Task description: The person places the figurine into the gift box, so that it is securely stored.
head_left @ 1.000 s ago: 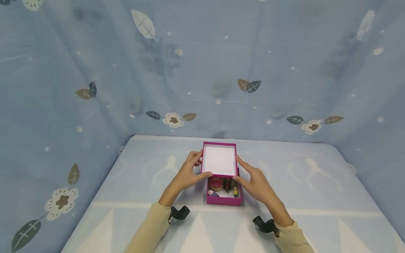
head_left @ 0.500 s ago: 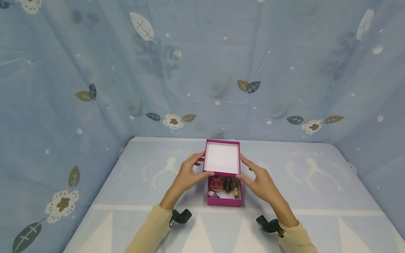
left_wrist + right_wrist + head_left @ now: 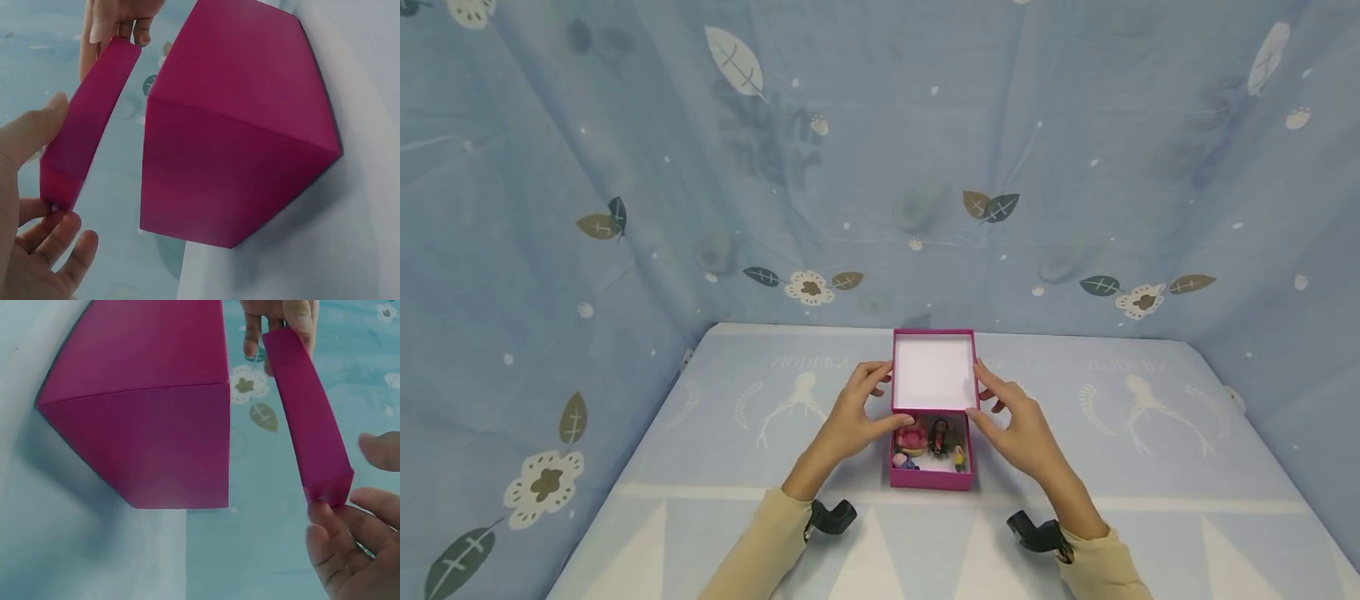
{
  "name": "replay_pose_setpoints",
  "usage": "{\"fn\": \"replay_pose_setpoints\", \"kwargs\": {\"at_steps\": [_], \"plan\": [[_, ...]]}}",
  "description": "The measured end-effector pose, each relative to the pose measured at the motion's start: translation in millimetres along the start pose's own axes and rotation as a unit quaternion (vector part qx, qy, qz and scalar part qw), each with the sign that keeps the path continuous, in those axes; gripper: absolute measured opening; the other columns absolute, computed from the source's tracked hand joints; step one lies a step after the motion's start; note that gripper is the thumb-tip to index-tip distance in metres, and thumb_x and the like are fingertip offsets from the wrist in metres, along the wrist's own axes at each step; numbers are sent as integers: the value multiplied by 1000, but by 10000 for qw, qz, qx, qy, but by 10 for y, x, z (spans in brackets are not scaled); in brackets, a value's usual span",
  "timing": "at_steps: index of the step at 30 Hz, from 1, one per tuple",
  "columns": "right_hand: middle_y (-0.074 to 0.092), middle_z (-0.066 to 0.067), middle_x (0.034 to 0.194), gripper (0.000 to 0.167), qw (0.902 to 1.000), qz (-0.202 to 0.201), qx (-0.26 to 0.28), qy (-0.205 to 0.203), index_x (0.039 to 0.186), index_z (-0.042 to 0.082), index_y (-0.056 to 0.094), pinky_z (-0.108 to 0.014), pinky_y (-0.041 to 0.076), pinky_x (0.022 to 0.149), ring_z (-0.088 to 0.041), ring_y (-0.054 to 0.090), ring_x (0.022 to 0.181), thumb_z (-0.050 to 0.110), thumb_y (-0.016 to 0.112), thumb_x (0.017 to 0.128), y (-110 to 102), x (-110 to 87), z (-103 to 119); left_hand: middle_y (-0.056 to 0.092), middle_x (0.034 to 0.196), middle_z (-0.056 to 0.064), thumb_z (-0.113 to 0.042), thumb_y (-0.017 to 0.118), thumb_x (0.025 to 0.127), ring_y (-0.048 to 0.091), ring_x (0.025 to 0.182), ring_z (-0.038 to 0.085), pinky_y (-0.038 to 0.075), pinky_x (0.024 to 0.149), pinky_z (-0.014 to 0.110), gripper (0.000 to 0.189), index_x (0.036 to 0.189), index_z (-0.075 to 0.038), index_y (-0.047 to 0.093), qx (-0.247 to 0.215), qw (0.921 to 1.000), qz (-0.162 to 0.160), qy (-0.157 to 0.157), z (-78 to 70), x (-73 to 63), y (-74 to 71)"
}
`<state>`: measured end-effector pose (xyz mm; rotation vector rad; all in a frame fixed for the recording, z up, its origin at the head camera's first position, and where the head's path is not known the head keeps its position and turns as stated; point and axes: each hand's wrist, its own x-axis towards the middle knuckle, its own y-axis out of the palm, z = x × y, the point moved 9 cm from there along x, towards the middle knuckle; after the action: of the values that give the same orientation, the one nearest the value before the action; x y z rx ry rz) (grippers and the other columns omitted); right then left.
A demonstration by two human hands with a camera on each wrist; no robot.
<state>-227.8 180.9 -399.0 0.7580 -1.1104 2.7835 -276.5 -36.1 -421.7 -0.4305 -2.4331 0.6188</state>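
Observation:
In the head view, a magenta box lid is held up with its white inside showing. My left hand grips its left side, thumb low at the near corner. At the opposite side my right hand holds it by fingers and thumb. Below and nearer stands the magenta box. Inside it lie a pink round toy, a dark-haired doll, a yellow figure and a small blue figure. Both wrist views show a gap between the lid and the box. The lid hides the box's far part.
The box stands on a table with a pale patterned cloth. Behind rises a blue curtain with leaf and flower prints. Black wrist mounts stick out near both sleeves.
The lid has shifted right and a little away in the head view, both hands moving with it. More of the toys in the box now shows. The box stays in place.

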Motion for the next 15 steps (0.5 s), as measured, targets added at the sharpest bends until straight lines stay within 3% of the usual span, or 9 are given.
{"fn": "replay_pose_setpoints", "kwargs": {"at_steps": [2,7,10,15], "plan": [[66,-10,124,67,9999,-33,70,-142,144,9,49,-40,54,77,-21,61,94,7,76,83,-15,2,26,48,135,10,-22,84,77,53,119,24,51,93,42,82,146,-3,43,32,10000,-27,69,-23,4,-10],[48,-12,149,65,9986,172,316,-390,146,4,44,-44,53,91,-28,63,114,5,72,87,10,1,65,50,137,10,-22,82,79,54,120,27,51,94,45,79,146,-4,44,37,9998,-103,155,-54,14,-34],[38,-13,155,66,9971,316,574,-383,148,3,40,-44,50,96,-34,58,122,4,69,89,33,-1,64,51,140,8,-24,82,80,54,121,24,51,95,44,77,145,-5,45,89,9997,-110,181,-57,15,-38],[36,-13,155,74,9936,470,1022,-114,154,11,29,-40,47,99,-35,57,125,6,67,91,56,-3,29,52,142,8,-20,80,82,56,123,23,52,94,40,73,145,-6,46,-62,9995,-153,267,-71,15,-55]]}}
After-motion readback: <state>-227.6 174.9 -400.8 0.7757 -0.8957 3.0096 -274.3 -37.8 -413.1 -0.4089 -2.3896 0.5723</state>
